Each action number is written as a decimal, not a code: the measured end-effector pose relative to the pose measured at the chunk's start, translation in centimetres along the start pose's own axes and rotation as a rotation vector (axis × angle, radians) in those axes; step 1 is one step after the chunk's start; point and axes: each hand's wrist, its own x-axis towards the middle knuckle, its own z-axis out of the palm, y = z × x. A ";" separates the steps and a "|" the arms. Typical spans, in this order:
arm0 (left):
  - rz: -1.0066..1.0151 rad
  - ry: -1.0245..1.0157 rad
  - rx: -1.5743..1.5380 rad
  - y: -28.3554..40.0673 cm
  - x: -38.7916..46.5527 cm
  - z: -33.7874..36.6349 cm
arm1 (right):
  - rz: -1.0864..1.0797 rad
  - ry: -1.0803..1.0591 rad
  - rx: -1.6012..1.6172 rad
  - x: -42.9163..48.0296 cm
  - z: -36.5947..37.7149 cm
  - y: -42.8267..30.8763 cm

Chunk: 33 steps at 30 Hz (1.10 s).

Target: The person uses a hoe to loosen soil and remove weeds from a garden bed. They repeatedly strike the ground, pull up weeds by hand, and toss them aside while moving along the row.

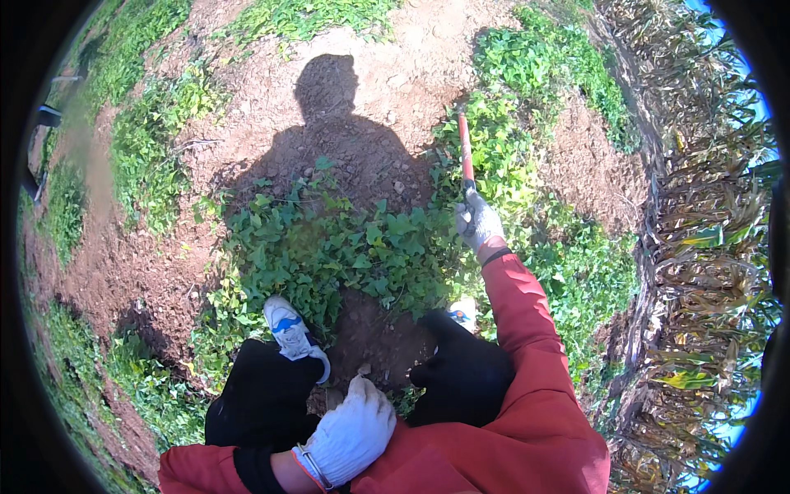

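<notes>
My right hand [479, 221], in a white knit glove, grips a red-handled tool [465, 145] by the dark end of its shaft. The shaft points away from me over the leaves, and the tool's far end is not clear among soil and foliage. Low in front of my body is my left hand [355, 432], also gloved, with its back turned up. Its fingertips point toward the soil [370, 333] between my feet; whether they hold anything is hidden. Leafy vines [345, 247], apparently sweet potato, spread just beyond my shoes.
My left shoe [289, 327] and right shoe [463, 313] stand among the vines. Dry corn stalks [710, 247] line the right side. More vine rows [148, 148] run along the left, with partly visible dark objects [46, 117] at that edge. My shadow [327, 142] falls on cloddy soil ahead.
</notes>
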 end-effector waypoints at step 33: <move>0.134 -0.026 0.101 1.1 4.0 -1.6 | -0.309 -0.087 -0.132 -7.3 -7.8 -7.0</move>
